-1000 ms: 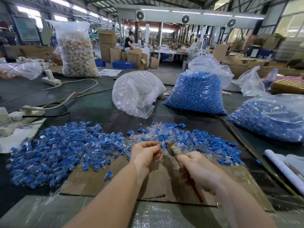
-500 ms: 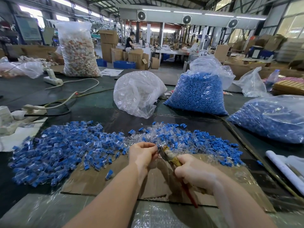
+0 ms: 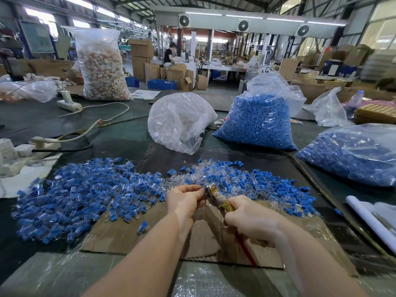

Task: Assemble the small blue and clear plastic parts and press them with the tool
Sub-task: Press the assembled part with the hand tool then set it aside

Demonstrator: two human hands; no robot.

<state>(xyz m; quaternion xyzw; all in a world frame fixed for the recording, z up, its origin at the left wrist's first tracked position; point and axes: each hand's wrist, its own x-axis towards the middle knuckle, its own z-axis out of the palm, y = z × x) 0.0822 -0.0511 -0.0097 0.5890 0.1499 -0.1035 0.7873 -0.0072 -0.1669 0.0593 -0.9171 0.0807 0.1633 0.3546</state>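
Spreading across the dark desk (image 3: 120,136), the biggest things are the sacks at the back: one bag of blue parts (image 3: 257,123), a second bag of blue parts (image 3: 351,153) to the right, and a bag of clear parts (image 3: 177,121) between the first and the cables. In front of them a wide heap of blue and clear pieces (image 3: 85,194) runs from the left edge to past the hands, partly lying on a flat sheet of cardboard (image 3: 203,239).

Smaller again, the right hand (image 3: 248,217) is wrapped around the handles of the tool (image 3: 218,197), whose long axis slants up and to the left, its metal tip meeting the left hand. The left hand (image 3: 184,198) has its fingers curled, pinching something small right at the tool's tip; the piece itself is too hidden to make out.

The held piece sits just ahead of both hands, at the left fingertips, so the squeeze would come from the right hand, apparently.
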